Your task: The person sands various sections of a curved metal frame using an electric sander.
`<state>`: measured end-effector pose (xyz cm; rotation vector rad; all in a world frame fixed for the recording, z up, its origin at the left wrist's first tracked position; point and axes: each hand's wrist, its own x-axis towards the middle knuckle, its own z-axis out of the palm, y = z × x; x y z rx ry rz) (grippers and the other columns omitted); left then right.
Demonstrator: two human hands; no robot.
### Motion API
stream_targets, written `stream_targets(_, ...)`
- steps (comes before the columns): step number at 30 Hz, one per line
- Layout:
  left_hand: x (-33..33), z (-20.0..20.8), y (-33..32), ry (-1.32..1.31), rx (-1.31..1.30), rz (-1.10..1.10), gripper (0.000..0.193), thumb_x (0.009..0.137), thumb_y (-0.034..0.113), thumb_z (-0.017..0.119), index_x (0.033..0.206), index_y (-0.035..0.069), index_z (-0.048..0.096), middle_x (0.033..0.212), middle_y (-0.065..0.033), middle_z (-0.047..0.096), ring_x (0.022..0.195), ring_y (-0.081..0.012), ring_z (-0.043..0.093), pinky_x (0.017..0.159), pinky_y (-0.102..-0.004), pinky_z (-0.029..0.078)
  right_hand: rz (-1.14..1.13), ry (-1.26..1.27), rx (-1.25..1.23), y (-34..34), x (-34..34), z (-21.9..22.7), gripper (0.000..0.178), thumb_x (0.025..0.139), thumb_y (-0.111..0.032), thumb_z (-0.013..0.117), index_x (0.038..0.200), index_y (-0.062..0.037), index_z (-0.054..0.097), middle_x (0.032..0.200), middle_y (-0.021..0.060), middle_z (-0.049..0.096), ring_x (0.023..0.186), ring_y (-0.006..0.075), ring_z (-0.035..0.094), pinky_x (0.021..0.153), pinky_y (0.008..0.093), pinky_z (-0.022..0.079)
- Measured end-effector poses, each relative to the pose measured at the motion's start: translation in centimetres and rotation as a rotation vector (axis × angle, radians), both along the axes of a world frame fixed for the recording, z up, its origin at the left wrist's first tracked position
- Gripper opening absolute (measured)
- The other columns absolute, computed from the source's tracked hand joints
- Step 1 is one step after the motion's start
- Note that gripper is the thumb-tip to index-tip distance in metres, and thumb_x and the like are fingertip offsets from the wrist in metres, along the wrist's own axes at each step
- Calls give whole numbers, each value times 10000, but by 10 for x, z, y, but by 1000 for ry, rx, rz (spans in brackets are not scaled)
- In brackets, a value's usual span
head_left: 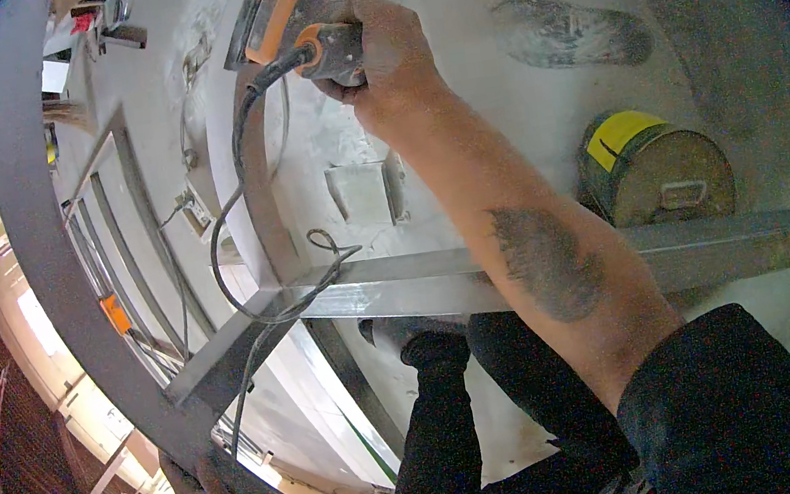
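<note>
On the near right, a loose black sleeve stops partway up the right arm, which has a big dark drawing on it. The long pants are black too.

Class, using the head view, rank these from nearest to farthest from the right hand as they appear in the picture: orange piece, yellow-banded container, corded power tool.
1. Corded power tool: in the right hand, at the top.
2. Yellow-banded container: right of the hand and lower.
3. Orange piece: far left, lower still.
</note>
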<state>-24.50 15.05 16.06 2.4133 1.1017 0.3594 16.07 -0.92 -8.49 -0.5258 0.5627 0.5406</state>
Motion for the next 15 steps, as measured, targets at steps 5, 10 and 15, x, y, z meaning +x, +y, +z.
stream_targets(5, 3, -1, -2, -24, -48, -9, 529, 935, 244, 714, 1322, -34, 484, 1061, -104, 628, 864, -178, 614, 713, -279, 535, 74, 98, -36, 5, -7, 2, 139, 854, -264, 595, 904, -137, 619, 877, 48, 651, 790, 192, 670, 704, 401, 572)
stream_targets(10, 1, -1, 0, 34, 5, 3, 532, 937, 259, 713, 1319, -34, 485, 1049, -92, 629, 826, -166, 605, 688, -276, 522, 156, 112, -36, 13, -21, 5, 124, 859, -256, 594, 887, -137, 618, 882, 48, 651, 795, 188, 667, 701, 397, 574)
stream_targets(15, -4, -3, 8, -11, 58, -24, 543, 936, 295, 715, 1304, -33, 489, 1009, -86, 622, 808, -184, 599, 689, -290, 524, 228, 126, -36, 18, -35, 5, 116, 864, -246, 605, 869, -131, 619, 873, 51, 648, 752, 183, 657, 683, 396, 570)
